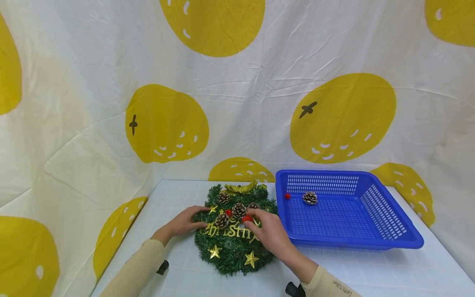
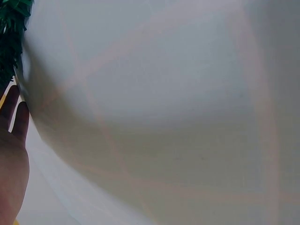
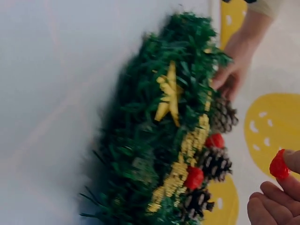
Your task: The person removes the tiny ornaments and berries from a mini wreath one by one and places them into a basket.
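A green tinsel Christmas wreath lies on the table, bearing gold lettering, gold stars, several pine cones and red balls. My left hand rests against its left edge, thumb and fingers apart; extended fingers show beside the greenery in the left wrist view. Over the wreath's right side, my right hand pinches a small red ball between thumb and forefinger. The right wrist view shows this ball held apart from the wreath. A gold ribbon tops the wreath.
Right of the wreath stands a blue plastic basket with slotted walls. Inside it are a pine cone and a small red ball. A white curtain printed with yellow fruit hangs behind the white table.
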The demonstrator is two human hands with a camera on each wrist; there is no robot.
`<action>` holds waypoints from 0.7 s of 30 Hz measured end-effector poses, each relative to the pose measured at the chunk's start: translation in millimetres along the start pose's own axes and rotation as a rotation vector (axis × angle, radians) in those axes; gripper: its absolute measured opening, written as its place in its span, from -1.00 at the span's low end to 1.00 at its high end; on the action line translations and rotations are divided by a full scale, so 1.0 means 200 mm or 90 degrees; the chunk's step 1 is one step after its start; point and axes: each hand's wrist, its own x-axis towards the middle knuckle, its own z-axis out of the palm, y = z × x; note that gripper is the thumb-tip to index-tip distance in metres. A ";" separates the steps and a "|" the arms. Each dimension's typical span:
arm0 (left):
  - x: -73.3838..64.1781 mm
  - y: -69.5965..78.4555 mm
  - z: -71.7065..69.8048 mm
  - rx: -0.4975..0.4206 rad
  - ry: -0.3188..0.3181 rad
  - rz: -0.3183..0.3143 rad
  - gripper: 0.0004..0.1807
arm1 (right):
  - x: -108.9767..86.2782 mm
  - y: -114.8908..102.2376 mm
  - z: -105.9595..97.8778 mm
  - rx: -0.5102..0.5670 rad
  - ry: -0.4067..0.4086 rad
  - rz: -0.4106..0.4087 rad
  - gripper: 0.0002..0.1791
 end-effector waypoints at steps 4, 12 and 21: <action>0.00 0.00 0.00 -0.002 0.000 -0.003 -0.34 | 0.02 -0.02 -0.04 0.019 0.021 0.000 -0.68; 0.00 0.01 -0.01 0.002 0.000 -0.003 -0.33 | 0.08 -0.05 -0.09 0.020 0.060 0.008 -0.66; 0.00 0.00 -0.01 -0.002 -0.001 -0.006 -0.33 | 0.19 -0.07 -0.22 -0.001 0.101 -0.011 -0.66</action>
